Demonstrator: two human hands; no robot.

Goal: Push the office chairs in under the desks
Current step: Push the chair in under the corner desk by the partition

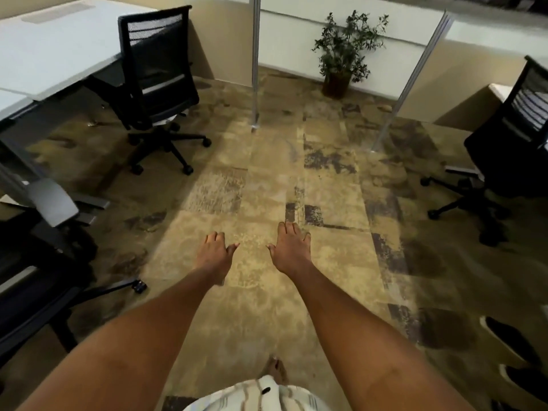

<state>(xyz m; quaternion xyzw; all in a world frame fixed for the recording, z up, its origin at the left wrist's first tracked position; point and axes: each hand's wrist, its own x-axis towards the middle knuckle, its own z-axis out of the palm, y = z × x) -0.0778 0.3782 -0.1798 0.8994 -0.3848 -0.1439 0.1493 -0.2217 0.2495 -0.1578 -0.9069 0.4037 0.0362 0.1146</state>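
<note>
Left hand (215, 247), right hand (292, 247): empty, loosely spread above carpet. Chair (157, 84) beside worktop (53, 51) corner: grip backrest top, push squarely under.

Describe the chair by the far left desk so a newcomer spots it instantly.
Find the white desk at the upper left. The black mesh-backed chair stands at its right end, near the tan partition. Unlike the other chairs, it shows whole, wheels included.
</note>
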